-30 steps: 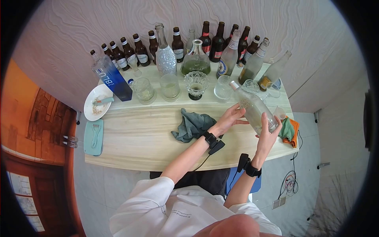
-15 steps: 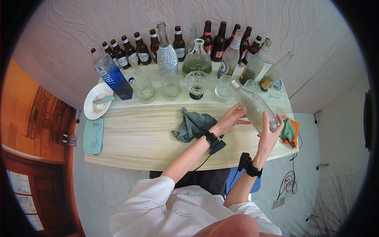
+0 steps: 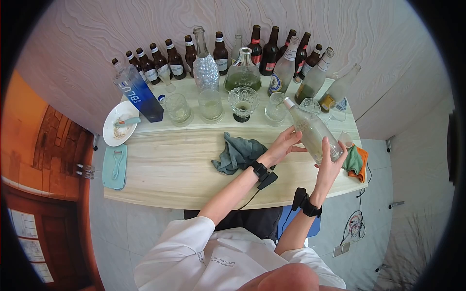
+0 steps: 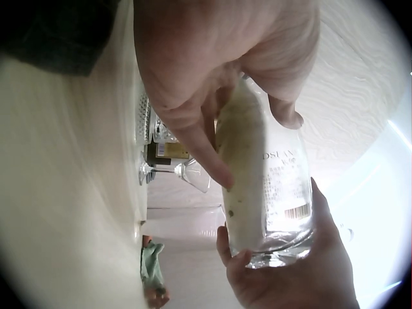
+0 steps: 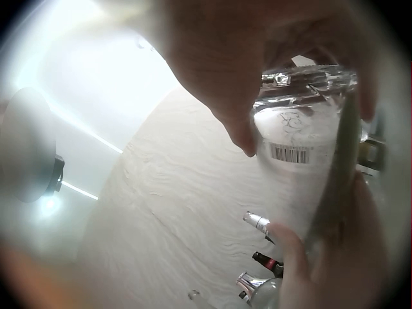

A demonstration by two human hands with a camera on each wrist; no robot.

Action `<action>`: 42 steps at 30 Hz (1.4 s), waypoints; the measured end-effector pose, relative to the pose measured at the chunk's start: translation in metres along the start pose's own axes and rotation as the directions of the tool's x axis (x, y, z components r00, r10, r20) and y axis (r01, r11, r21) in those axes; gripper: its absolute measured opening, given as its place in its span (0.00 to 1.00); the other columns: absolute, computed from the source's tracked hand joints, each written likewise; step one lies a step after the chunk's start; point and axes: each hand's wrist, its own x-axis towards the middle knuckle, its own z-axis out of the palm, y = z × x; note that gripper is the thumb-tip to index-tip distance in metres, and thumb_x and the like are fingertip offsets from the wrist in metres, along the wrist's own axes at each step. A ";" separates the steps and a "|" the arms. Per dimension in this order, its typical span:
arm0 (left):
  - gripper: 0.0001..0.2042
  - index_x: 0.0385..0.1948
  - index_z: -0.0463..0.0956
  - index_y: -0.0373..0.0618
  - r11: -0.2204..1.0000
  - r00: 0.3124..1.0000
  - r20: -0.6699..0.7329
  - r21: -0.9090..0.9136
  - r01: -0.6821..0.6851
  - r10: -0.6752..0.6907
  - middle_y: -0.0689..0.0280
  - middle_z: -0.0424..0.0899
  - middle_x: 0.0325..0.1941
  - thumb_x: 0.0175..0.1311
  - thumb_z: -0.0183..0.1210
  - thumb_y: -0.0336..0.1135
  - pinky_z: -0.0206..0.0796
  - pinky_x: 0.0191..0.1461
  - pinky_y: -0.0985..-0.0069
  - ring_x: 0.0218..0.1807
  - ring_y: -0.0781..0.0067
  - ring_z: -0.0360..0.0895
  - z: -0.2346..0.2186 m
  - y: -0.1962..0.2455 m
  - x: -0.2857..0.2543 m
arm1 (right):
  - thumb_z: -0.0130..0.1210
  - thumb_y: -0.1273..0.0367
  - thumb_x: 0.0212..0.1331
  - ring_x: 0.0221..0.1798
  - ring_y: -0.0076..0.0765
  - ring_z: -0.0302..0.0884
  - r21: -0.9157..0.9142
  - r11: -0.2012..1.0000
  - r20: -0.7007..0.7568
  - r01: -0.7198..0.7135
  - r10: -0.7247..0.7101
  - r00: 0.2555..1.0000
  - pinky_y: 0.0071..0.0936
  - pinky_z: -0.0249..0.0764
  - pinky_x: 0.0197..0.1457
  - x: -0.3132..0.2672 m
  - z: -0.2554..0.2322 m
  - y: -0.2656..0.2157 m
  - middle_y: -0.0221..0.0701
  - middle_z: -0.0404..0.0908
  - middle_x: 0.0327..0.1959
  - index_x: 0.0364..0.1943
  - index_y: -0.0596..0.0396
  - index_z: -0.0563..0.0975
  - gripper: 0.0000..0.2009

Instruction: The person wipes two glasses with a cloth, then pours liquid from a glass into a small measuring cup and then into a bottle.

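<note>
A clear glass bottle (image 3: pixel 313 131) with greenish residue inside is tilted above the right part of the wooden table (image 3: pixel 170 169), its neck pointing up and left. My right hand (image 3: pixel 330 162) grips its base from below. My left hand (image 3: pixel 284 143) holds the bottle's middle from the left, fingers wrapped on the glass. In the left wrist view the bottle (image 4: pixel 267 187) shows a barcode label, with left fingers (image 4: pixel 206 148) over it and the right hand (image 4: pixel 290 270) cupping the bottom. The right wrist view shows the bottle base (image 5: pixel 306 129) close up.
A grey-green cloth (image 3: pixel 238 153) lies just left of my left hand. Several glasses (image 3: pixel 209 105) and a row of brown and clear bottles (image 3: pixel 218 51) stand on the raised back shelf. A blue bottle (image 3: pixel 138 94), plate (image 3: pixel 119 123) and teal tray (image 3: pixel 115 167) sit left. Folded cloths (image 3: pixel 357 162) lie at the right edge.
The bottle and both hands have barely shifted; the right hand's fingers have come slightly higher up the bottle's base.
</note>
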 end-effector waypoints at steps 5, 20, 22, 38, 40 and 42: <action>0.37 0.77 0.59 0.48 0.999 0.998 -0.060 0.033 -0.033 0.035 0.62 0.72 0.73 0.74 0.60 0.57 0.75 0.68 0.60 0.70 0.68 0.74 -0.002 0.002 0.000 | 0.67 0.43 0.61 0.56 0.41 0.78 0.176 0.979 0.105 -0.103 0.085 0.991 0.32 0.82 0.37 0.002 0.005 0.024 0.42 0.74 0.62 0.69 0.54 0.67 0.40; 0.41 0.78 0.60 0.48 0.926 0.984 -0.125 0.372 -0.071 0.125 0.66 0.75 0.59 0.64 0.73 0.40 0.77 0.62 0.69 0.64 0.71 0.77 0.012 0.005 0.008 | 0.53 0.40 0.69 0.63 0.32 0.73 0.567 0.743 0.255 -0.355 0.252 0.934 0.35 0.79 0.46 -0.006 0.015 0.081 0.30 0.72 0.65 0.70 0.46 0.66 0.35; 0.41 0.78 0.60 0.47 0.923 0.988 -0.090 0.374 -0.086 0.128 0.66 0.75 0.60 0.64 0.73 0.40 0.77 0.62 0.69 0.64 0.71 0.77 0.019 0.006 0.013 | 0.54 0.42 0.70 0.63 0.33 0.75 0.608 0.720 0.249 -0.335 0.227 0.941 0.38 0.81 0.46 -0.002 0.007 0.089 0.31 0.73 0.65 0.70 0.48 0.65 0.34; 0.43 0.81 0.43 0.45 0.987 0.990 0.142 0.161 -0.009 -0.014 0.49 0.65 0.73 0.75 0.60 0.53 0.74 0.69 0.60 0.74 0.56 0.70 0.071 -0.006 0.042 | 0.65 0.52 0.67 0.55 0.37 0.80 0.368 0.930 -0.128 0.020 0.030 0.991 0.30 0.87 0.39 0.005 -0.048 0.038 0.41 0.73 0.59 0.68 0.60 0.64 0.35; 0.43 0.81 0.41 0.45 0.988 0.990 0.137 0.151 0.005 -0.026 0.48 0.65 0.73 0.77 0.58 0.53 0.74 0.70 0.59 0.74 0.55 0.69 0.071 -0.008 0.043 | 0.66 0.53 0.66 0.53 0.37 0.81 0.351 0.936 -0.133 0.009 0.040 0.990 0.29 0.86 0.38 0.010 -0.050 0.040 0.40 0.75 0.57 0.67 0.60 0.65 0.35; 0.42 0.81 0.40 0.46 0.990 0.991 0.124 0.142 0.023 -0.040 0.47 0.65 0.73 0.78 0.57 0.52 0.73 0.71 0.58 0.75 0.55 0.68 0.071 -0.009 0.043 | 0.67 0.53 0.65 0.52 0.36 0.81 0.333 0.943 -0.138 0.005 0.043 0.990 0.28 0.86 0.36 0.012 -0.050 0.040 0.40 0.76 0.56 0.66 0.60 0.66 0.35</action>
